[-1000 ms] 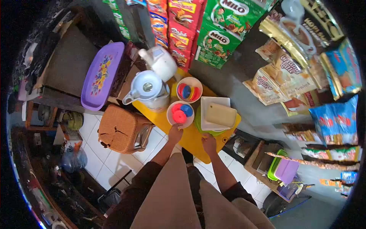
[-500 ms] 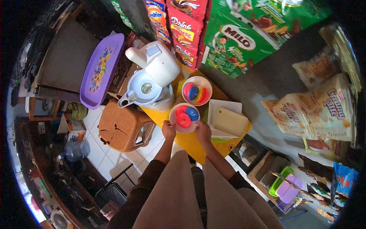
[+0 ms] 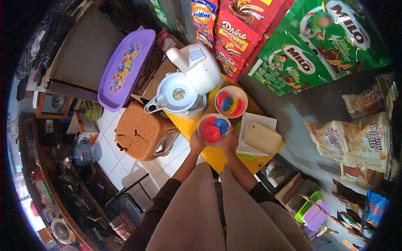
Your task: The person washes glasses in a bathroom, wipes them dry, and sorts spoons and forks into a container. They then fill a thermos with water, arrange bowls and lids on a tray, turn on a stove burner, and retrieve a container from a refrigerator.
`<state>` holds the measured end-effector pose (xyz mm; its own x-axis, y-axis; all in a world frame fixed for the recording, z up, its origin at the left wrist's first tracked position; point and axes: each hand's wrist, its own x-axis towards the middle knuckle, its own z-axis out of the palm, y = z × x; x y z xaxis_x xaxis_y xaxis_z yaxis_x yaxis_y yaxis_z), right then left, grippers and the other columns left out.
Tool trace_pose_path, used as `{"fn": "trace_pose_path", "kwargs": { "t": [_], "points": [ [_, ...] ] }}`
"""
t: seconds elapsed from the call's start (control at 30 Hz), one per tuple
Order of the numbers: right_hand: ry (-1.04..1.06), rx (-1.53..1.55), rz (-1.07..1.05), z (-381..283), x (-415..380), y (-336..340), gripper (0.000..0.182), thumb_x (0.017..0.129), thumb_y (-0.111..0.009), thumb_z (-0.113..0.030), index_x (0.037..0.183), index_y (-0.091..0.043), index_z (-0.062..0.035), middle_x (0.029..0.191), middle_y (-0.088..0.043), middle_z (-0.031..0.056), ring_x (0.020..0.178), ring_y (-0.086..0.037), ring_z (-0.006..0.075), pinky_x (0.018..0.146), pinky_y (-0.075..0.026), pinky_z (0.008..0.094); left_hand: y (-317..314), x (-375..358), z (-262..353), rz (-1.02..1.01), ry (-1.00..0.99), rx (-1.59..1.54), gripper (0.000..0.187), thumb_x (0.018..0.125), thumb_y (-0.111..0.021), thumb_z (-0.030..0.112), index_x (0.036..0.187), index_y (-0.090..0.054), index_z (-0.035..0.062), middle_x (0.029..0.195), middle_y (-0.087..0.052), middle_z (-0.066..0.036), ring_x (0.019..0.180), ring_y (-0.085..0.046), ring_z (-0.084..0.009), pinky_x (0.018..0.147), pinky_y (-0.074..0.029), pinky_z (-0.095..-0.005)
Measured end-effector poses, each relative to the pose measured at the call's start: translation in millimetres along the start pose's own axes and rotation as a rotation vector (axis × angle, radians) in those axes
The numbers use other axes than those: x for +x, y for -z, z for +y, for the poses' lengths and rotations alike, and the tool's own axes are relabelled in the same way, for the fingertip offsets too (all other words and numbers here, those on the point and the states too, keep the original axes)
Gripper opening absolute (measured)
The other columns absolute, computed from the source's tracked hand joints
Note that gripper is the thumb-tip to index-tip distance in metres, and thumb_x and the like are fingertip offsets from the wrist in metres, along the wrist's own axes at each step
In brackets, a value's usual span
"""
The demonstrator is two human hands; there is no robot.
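Note:
A pale pink bowl point(image 3: 215, 145) stands on the yellow tabletop point(image 3: 252, 166), holding round red lids point(image 3: 211, 133) and a blue lid point(image 3: 220, 126). My left hand point(image 3: 197, 142) grips its left side, and my right hand point(image 3: 229, 140) has its fingers closed on the right side of the rim. Just behind it is a second light bowl point(image 3: 243, 91), with red, blue and yellow discs point(image 3: 227, 104) standing on edge inside. To the right of my right hand lie white square trays point(image 3: 241, 143) with a beige container point(image 3: 263, 140) on top.
At the back left of the table stands a white and light-blue jug-like appliance point(image 3: 178, 98). A brown wicker-pattern stool point(image 3: 138, 125) with a cracked seat is on the tiled floor. Behind it leans a purple flowered tray point(image 3: 125, 69). Green Milo sachets point(image 3: 297, 58) hang along the wall.
The camera view has turned, so the table and bowls appear farther right. Both hands stay on the bowl, and my right fingers sit higher on its rim.

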<state>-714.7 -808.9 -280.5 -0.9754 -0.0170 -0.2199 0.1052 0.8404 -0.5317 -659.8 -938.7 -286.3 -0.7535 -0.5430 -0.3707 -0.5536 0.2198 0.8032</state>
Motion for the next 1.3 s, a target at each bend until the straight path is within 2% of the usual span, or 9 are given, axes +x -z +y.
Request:
{"fn": "trace_pose_path", "kwargs": {
  "t": [0.33, 0.43, 0.53, 0.73, 0.93, 1.0, 1.07, 1.23, 1.3],
  "points": [
    [0.004, -0.025, 0.243, 54.8, 16.2, -36.2, 0.016, 0.069, -0.058, -0.017, 0.078, -0.056, -0.0044, 0.076, -0.055, 0.0163, 0.079, -0.054, 0.0330, 0.072, -0.043, 0.0404, 24.3, -13.8, -0.6, -0.102, 0.387, -0.526, 0.049, 0.078, -0.047, 0.001, 0.123, -0.030, 0.0085, 0.101, -0.053, -0.017, 0.073, -0.062, -0.0274, 0.050, -0.055, -0.0336],
    [-0.246, 0.330, -0.069, 37.7, 25.0, -8.1, 0.020, 0.067, -0.061, -0.019, 0.078, -0.057, -0.0026, 0.080, -0.057, 0.0182, 0.079, -0.055, 0.0333, 0.071, -0.044, 0.0404, 40.3, -19.9, -10.1, -0.148, 0.407, -0.752, 0.058, 0.075, -0.043, -0.003, 0.126, -0.021, 0.0126, 0.109, -0.047, -0.017, 0.079, -0.061, -0.0307, 0.054, -0.056, -0.0380],
    [-0.135, 0.107, -0.265, 38.8, 26.7, -6.4, 0.026, 0.062, -0.064, -0.016, 0.083, -0.057, -0.0018, 0.080, -0.058, 0.0188, 0.078, -0.056, 0.0344, 0.070, -0.045, 0.0403, 53.7, -27.0, -20.7, -0.255, 0.376, -0.778, 0.061, 0.070, -0.041, -0.006, 0.126, -0.022, 0.0128, 0.113, -0.045, -0.017, 0.085, -0.059, -0.0319, 0.059, -0.056, -0.0401],
    [0.078, -0.060, -0.014, 39.7, 17.8, -21.9, 0.038, 0.057, -0.065, -0.010, 0.091, -0.053, 0.0013, 0.080, -0.057, 0.0199, 0.078, -0.056, 0.0364, 0.073, -0.044, 0.0416, 84.6, -55.2, -37.6, -0.371, 0.453, -0.930, 0.072, 0.064, -0.045, -0.003, 0.128, -0.017, 0.0136, 0.118, -0.041, -0.016, 0.095, -0.055, -0.0346, 0.063, -0.055, -0.0446],
    [-0.345, 0.286, -0.377, 36.0, 11.1, -14.2, 0.044, 0.065, -0.061, -0.011, 0.102, -0.043, 0.0036, 0.096, -0.053, 0.0218, 0.087, -0.054, 0.0367, 0.079, -0.042, 0.0429, 127.2, -90.6, -37.1, -0.288, 0.463, -0.941, 0.074, 0.064, -0.045, 0.000, 0.130, -0.014, 0.0107, 0.120, -0.038, -0.019, 0.096, -0.053, -0.0362, 0.066, -0.053, -0.0480],
    [-0.586, 0.727, -0.443, 16.4, 1.1, 6.0, 0.045, 0.067, -0.057, -0.010, 0.107, -0.041, 0.0044, 0.097, -0.052, 0.0230, 0.078, -0.057, 0.0370, 0.070, -0.049, 0.0436, 142.1, -100.0, -53.9, -0.272, 0.469, -0.986, 0.072, 0.064, -0.045, 0.002, 0.130, -0.015, 0.0102, 0.119, -0.039, -0.019, 0.096, -0.053, -0.0364, 0.067, -0.052, -0.0494],
    [-0.431, 0.781, -0.524, 16.7, -8.5, 22.8, 0.044, 0.069, -0.050, -0.003, 0.112, -0.039, 0.0035, 0.099, -0.052, 0.0216, 0.079, -0.059, 0.0353, 0.060, -0.052, 0.0414, 166.2, -121.3, -26.3, -0.138, 0.452, -0.963, 0.048, 0.069, -0.045, 0.008, 0.115, -0.039, -0.0051, 0.101, -0.054, -0.017, 0.091, -0.056, -0.0338, 0.072, -0.051, -0.0483],
    [-0.136, 0.629, -0.888, -21.3, -54.4, 77.9, 0.047, 0.070, -0.043, 0.004, 0.117, -0.036, 0.0011, 0.101, -0.052, 0.0181, 0.081, -0.059, 0.0311, 0.056, -0.055, 0.0394, 233.9, -177.8, -37.2, 0.000, 0.463, -1.124, 0.034, 0.071, -0.045, 0.007, 0.102, -0.046, -0.0063, 0.091, -0.057, -0.015, 0.084, -0.059, -0.0273, 0.076, -0.050, -0.0458],
    [0.027, 0.941, -0.884, -40.2, -71.3, 72.9, 0.045, 0.070, -0.043, 0.004, 0.115, -0.040, 0.0009, 0.099, -0.054, 0.0153, 0.080, -0.059, 0.0276, 0.060, -0.054, 0.0378, 263.3, -214.0, -22.6, 0.153, 0.454, -1.178, 0.030, 0.072, -0.045, 0.008, 0.098, -0.049, -0.0058, 0.091, -0.057, -0.014, 0.084, -0.059, -0.0260, 0.077, -0.049, -0.0452]
  ]
}}
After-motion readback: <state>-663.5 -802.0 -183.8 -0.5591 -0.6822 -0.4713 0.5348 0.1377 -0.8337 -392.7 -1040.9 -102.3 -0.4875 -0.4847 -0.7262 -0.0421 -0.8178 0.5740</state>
